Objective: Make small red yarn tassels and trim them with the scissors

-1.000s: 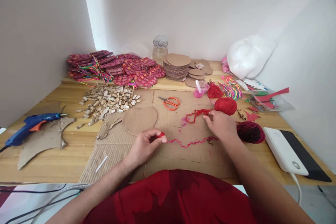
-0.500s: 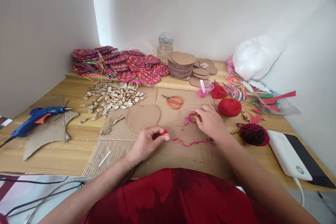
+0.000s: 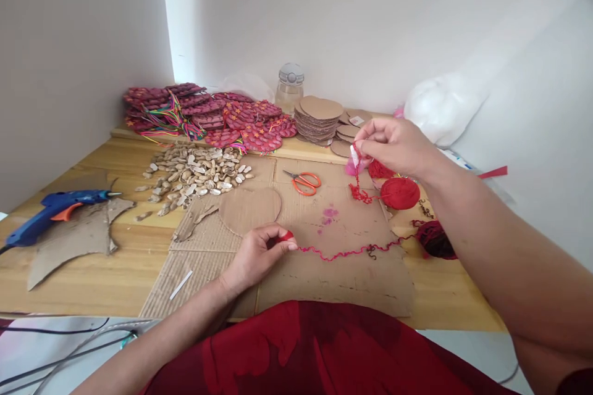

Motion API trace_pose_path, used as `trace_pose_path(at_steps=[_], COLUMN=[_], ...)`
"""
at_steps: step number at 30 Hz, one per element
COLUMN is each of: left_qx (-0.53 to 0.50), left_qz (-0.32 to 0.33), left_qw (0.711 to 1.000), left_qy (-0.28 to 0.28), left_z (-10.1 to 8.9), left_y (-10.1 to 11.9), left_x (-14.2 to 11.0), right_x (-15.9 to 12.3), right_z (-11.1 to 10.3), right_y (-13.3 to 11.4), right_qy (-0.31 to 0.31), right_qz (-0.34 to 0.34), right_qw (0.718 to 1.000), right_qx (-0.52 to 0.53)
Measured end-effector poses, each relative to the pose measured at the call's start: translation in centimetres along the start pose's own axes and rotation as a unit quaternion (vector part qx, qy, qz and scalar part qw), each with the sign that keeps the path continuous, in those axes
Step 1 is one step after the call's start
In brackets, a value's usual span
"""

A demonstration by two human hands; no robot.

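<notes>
My left hand [image 3: 264,253] rests over the cardboard, thumb and forefinger pinched on the end of a yarn strand [image 3: 331,258]. Something bright red shows at its fingertip; I cannot make out what it is. That wavy strand runs right across the cardboard to the dark red yarn ball [image 3: 436,239]. Raised above the board, my right hand [image 3: 391,142] pinches a red yarn [image 3: 357,180], which hangs down and bunches near the bright red yarn ball [image 3: 399,192]. A heart-shaped cardboard piece [image 3: 250,211] lies beyond my left hand. Orange-handled scissors [image 3: 304,182] lie between both hands, farther back.
Peanut shells [image 3: 199,170] are heaped at the left, near a blue glue gun [image 3: 60,213] on a cardboard scrap. Behind stand decorated red pieces [image 3: 250,123], a jar [image 3: 290,89] and stacked cardboard shapes [image 3: 319,117]. A white bag [image 3: 440,105] sits at back right.
My right hand has risen and moved away from me, lifting the red yarn off the cardboard. My left hand has stayed in place with its strand.
</notes>
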State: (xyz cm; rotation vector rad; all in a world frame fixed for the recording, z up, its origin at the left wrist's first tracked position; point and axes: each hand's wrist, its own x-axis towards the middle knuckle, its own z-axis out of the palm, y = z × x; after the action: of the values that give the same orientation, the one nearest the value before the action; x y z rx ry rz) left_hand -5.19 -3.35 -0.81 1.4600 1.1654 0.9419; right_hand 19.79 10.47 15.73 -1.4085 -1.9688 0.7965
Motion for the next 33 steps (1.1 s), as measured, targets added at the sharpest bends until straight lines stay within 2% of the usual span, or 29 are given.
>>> trace_pose_path(at_steps=[6, 8, 11, 14, 16, 18, 20, 22, 24, 25, 26, 27, 28, 30, 31, 33], left_qx=[-0.001, 0.002, 0.006, 0.008, 0.009, 0.007, 0.005, 0.002, -0.006, -0.012, -0.019, -0.027, -0.036, -0.054, -0.065, -0.094], left_qz=[0.003, 0.002, 0.002, 0.003, 0.004, 0.005, 0.005, 0.003, -0.001, -0.002, -0.004, -0.005, -0.004, -0.003, -0.003, -0.006], left_qw=[1.000, 1.000, 1.000, 1.000, 1.000, 1.000, 1.000, 1.000, 1.000, 1.000, 1.000, 1.000, 0.999, 0.998, 0.997, 0.995], left_qy=[0.004, 0.002, 0.000, 0.002, 0.007, 0.009, 0.008, 0.007, 0.007, 0.009, 0.012, 0.015, 0.019, 0.028, 0.034, 0.046], left_z=[0.0, 0.0, 0.0, 0.0, 0.0, 0.0, -0.1, -0.1, -0.1, -0.1, -0.1, -0.1, -0.1, 0.0, 0.0, 0.1], left_y=[-0.1, -0.1, -0.1, -0.1, -0.1, -0.1, -0.1, 0.0, 0.1, 0.1, 0.1, 0.2, 0.2, 0.1, 0.1, 0.1], left_x=[-0.1, -0.1, -0.2, -0.2, -0.1, -0.1, -0.1, -0.1, -0.1, -0.1, 0.0, 0.0, 0.0, 0.1, 0.1, 0.3], right_x=[2.2, 2.6, 2.9, 3.3, 3.5, 3.5, 3.3, 2.8, 1.8, 1.1, 0.3, -0.6, -1.5, -3.5, -4.5, -6.3], right_z=[-1.2, -1.4, -1.8, -2.1, -2.1, -1.6, -0.8, 0.2, 1.3, 1.9, 2.7, 3.6, 4.6, 7.0, 8.2, 10.4], right_y=[-2.6, -3.3, -4.4, -5.4, -5.7, -5.4, -4.5, -3.2, -1.8, -1.2, -0.6, -0.2, 0.2, 0.7, 0.9, 0.9], right_qy=[-0.002, 0.034, 0.147, 0.231, 0.243, 0.236, 0.214, 0.149, 0.011, -0.058, -0.101, -0.116, -0.103, -0.105, -0.135, -0.214], right_qz=[-0.062, -0.073, -0.085, -0.151, -0.216, -0.253, -0.245, -0.193, -0.118, -0.084, -0.055, -0.038, -0.032, -0.021, -0.004, 0.036], right_qw=[0.996, 0.993, 0.979, 0.955, 0.941, 0.934, 0.943, 0.969, 0.992, 0.990, 0.982, 0.977, 0.979, 0.992, 0.991, 0.965], right_qx=[0.060, 0.084, 0.116, 0.109, 0.097, 0.089, 0.074, 0.033, -0.051, -0.102, -0.148, -0.175, -0.171, -0.068, 0.013, 0.145])
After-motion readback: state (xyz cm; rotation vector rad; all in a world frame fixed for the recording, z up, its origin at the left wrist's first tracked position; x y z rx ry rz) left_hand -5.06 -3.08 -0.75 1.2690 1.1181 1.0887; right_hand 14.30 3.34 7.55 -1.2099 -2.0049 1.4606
